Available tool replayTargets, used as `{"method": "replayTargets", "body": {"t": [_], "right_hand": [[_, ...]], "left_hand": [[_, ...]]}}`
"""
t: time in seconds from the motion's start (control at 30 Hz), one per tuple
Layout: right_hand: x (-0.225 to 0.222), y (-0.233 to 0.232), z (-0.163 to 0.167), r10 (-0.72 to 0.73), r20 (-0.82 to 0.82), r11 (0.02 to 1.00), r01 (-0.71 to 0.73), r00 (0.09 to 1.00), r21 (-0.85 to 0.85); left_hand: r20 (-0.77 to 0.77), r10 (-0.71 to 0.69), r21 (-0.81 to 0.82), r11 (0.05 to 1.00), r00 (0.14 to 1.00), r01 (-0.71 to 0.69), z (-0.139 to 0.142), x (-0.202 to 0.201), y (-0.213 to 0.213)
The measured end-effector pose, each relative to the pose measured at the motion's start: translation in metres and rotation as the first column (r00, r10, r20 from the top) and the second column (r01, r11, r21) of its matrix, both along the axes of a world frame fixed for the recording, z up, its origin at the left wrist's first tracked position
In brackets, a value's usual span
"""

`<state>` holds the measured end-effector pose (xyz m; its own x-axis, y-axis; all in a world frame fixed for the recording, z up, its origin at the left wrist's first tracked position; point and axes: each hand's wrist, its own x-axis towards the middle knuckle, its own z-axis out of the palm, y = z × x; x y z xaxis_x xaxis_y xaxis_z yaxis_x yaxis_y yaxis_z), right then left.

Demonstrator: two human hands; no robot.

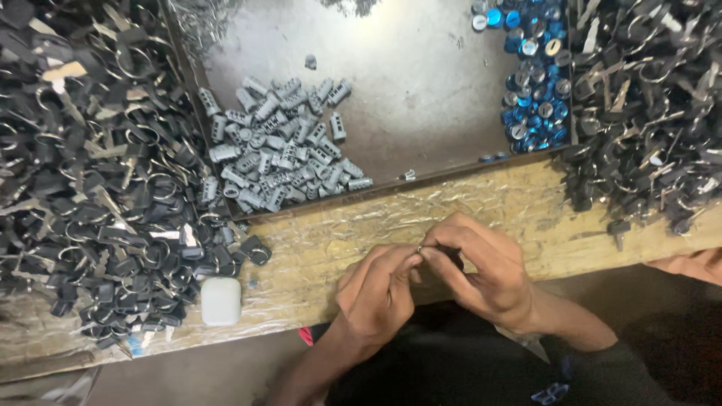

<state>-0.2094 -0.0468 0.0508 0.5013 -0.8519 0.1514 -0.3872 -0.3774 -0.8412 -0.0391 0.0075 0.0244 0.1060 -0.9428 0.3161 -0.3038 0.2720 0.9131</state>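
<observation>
Left hand (376, 293) and right hand (477, 271) pinch one small metal part (420, 249) over bench (421, 214) edge; a slip likely drops it toward 6 o'clock, lost below.

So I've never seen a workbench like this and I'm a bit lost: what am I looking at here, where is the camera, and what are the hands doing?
This is a single picture from a camera worn on a person's head, looking down at their own two bare hands. No machine is involved. The left hand and right hand meet at the fingertips over the edge of a wooden bench, pinching a small part between them; it is too small to identify. Behind them sits a metal tray holding a pile of small grey ridged cylinders and a cluster of blue caps. Heaps of black-headed keys on rings lie at the left and at the right. A small white rounded case rests near the left heap. Another person's hand shows at the right edge.
</observation>
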Motion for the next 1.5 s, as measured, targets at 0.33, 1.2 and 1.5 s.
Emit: {"method": "replayTargets", "body": {"t": [0.33, 1.2, 1.5], "right_hand": [[-0.004, -0.018, -0.018, -0.224, 0.281, 0.689, -0.052, 0.933, 0.723], [0.022, -0.211, -0.012, 0.015, -0.502, 0.952, -0.166, 0.865, -0.257], [0.032, -0.012, 0.010, -0.011, -0.194, 0.997, -0.003, 0.981, -0.072]], "left_hand": [[-0.043, -0.164, 0.026, 0.986, 0.986, 0.165, 0.002, 0.029, -0.016], [-0.652, 0.198, 0.520, 0.820, 0.732, 0.241, -0.048, 0.011, -0.004], [-0.817, 0.318, 0.475, 0.844, 0.482, 0.248, -0.038, 0.001, 0.003]]}}
